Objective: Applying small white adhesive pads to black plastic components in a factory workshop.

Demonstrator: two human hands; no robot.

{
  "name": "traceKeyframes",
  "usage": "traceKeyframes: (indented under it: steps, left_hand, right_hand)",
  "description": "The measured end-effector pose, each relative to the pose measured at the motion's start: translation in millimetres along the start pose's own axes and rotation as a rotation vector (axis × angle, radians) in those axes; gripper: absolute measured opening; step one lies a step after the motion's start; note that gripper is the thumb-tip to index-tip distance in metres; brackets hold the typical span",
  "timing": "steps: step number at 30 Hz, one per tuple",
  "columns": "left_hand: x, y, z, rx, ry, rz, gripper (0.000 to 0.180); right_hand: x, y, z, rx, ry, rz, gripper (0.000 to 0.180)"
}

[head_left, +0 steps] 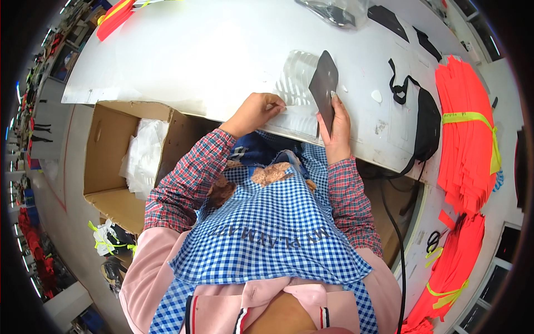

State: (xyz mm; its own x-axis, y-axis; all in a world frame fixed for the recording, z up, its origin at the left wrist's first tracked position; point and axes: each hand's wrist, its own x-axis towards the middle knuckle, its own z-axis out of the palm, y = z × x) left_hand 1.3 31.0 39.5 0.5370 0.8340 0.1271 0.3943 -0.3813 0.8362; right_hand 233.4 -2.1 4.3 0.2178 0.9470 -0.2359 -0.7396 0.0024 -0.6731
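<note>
My right hand [338, 133] grips a dark grey flat panel [324, 83] with rounded corners, thumb on its face, holding it tilted up above the table's near edge. To its left, my left hand [255, 114] has thumb and fingertips pinched at the edge of a see-through sheet with pale curved stripes [300, 72]. That sheet lies on the white table [183, 55], partly behind the panel. Whether the sheet and the panel touch, I cannot tell.
An open cardboard box [103, 142] with crumpled clear plastic [149, 150] stands left of my lap. Bundles of orange-red fabric [464, 139] tied with yellow strips hang at right. A black strapped piece [427, 125], scissors [433, 241] and a black cable [399, 239] are also at right.
</note>
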Motion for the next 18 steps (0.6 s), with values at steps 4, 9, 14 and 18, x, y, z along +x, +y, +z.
traceKeyframes:
  steps: [4, 9, 14, 18]
  left_hand:
    - [2.8, 3.1, -8.2, 0.053, 0.047, -0.052, 0.016]
    - [-4.0, 7.7, -29.4, 0.238, 0.230, -0.127, 0.017]
    - [-40.0, 32.9, -124.7, 0.420, 0.559, -0.294, 0.018]
    - [-136.1, 15.5, -240.4, 0.476, 1.017, -0.355, 0.025]
  right_hand:
    - [-3.4, 1.1, 6.3, -0.044, 0.022, 0.022, 0.027]
    - [-2.6, 8.5, -1.0, -0.152, -0.015, -0.013, 0.031]
    - [0.0, 18.4, -5.4, -0.289, -0.008, -0.106, 0.027]
    - [-4.7, 20.5, 2.1, -0.420, 0.010, -0.183, 0.026]
